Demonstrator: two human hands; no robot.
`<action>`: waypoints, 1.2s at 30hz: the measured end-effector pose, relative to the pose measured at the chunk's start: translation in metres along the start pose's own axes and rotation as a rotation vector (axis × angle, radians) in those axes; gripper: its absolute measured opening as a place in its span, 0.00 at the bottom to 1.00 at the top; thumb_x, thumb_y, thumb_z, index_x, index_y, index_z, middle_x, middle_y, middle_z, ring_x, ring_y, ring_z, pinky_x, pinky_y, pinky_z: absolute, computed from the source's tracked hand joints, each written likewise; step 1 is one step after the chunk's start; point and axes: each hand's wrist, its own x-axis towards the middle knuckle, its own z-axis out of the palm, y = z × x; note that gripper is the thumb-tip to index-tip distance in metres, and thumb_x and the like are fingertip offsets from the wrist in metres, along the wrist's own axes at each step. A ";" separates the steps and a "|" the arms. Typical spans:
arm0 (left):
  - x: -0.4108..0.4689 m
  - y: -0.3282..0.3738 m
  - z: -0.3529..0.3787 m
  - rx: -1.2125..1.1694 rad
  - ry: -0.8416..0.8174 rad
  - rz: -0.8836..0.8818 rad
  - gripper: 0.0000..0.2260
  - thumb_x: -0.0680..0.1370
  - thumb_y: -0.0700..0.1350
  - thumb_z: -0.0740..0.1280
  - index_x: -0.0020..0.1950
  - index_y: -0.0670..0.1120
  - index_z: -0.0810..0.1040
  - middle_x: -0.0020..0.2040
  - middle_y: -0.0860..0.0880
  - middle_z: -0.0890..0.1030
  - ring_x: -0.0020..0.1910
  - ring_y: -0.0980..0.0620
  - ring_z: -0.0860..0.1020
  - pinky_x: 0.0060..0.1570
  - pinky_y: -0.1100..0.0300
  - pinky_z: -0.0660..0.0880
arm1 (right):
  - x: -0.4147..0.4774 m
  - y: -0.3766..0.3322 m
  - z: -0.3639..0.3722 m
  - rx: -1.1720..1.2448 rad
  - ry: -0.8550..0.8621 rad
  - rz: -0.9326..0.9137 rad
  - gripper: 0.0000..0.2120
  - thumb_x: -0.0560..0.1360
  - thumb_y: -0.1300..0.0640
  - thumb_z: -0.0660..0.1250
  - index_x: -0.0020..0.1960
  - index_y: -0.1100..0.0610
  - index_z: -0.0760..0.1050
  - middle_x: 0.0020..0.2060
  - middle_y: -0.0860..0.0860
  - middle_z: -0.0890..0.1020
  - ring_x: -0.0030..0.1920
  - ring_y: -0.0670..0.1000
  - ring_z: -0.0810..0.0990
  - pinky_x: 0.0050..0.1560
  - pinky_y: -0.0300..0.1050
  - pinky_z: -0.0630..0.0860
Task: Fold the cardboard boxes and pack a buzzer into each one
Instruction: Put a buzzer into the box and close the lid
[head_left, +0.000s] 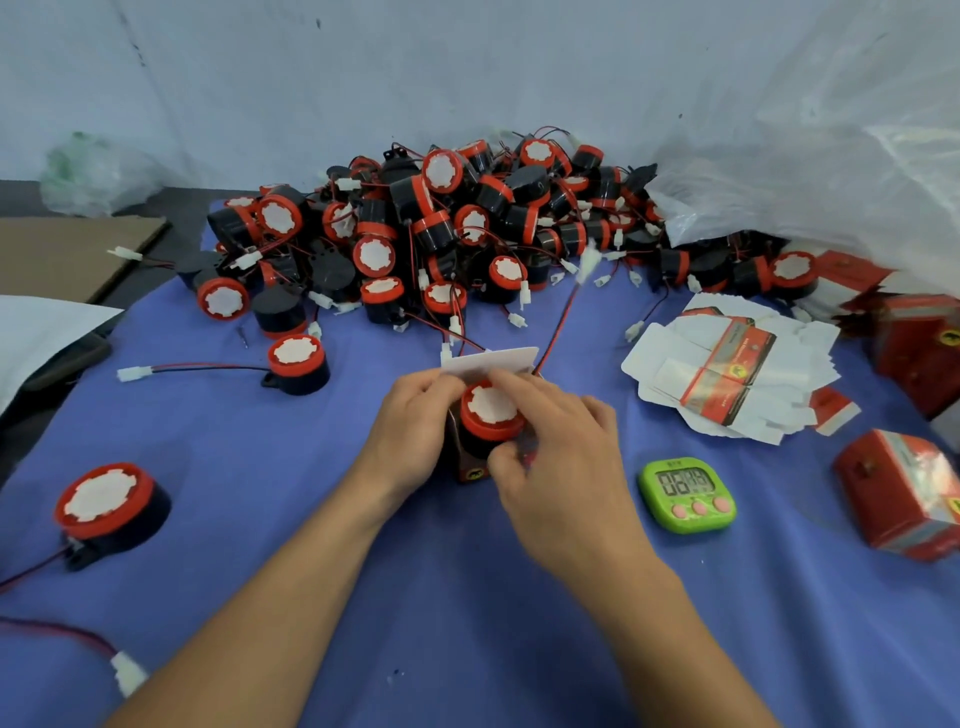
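At the middle of the blue-covered tabletop (467, 623), the left hand (415, 431) grips a small red box (470, 467) by its side, and the right hand (561, 457) pinches a buzzer (491, 408) seated in the box's open top. The buzzer stands upright with its white-centred red face pointing up. Its wire (558, 325) runs away toward the heaped buzzers (441, 223). Flat box blanks (727, 374), a green timer (688, 493) and folded boxes (904, 493) lie to the right, below a pale wall (311, 62).

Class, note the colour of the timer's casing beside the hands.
The timer casing is bright green; the head view shows it best.
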 end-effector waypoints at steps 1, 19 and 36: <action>0.000 0.000 -0.001 -0.023 -0.018 -0.008 0.17 0.76 0.49 0.60 0.48 0.40 0.86 0.47 0.39 0.86 0.46 0.44 0.82 0.53 0.47 0.79 | 0.000 0.000 -0.001 -0.011 0.019 0.003 0.28 0.69 0.61 0.63 0.67 0.43 0.74 0.55 0.37 0.79 0.53 0.42 0.73 0.62 0.31 0.56; -0.006 0.002 0.002 -0.187 -0.080 -0.007 0.10 0.68 0.41 0.64 0.35 0.50 0.85 0.33 0.54 0.82 0.34 0.57 0.79 0.34 0.64 0.76 | -0.005 -0.007 0.003 -0.581 -0.009 -0.085 0.08 0.68 0.57 0.74 0.36 0.50 0.76 0.28 0.46 0.79 0.36 0.54 0.75 0.47 0.50 0.59; -0.010 0.009 0.014 -0.177 0.110 -0.048 0.09 0.67 0.44 0.66 0.35 0.51 0.86 0.34 0.51 0.83 0.36 0.51 0.81 0.39 0.54 0.77 | 0.019 0.023 -0.016 0.387 0.144 0.300 0.17 0.78 0.54 0.72 0.65 0.38 0.78 0.49 0.36 0.83 0.43 0.45 0.75 0.42 0.30 0.70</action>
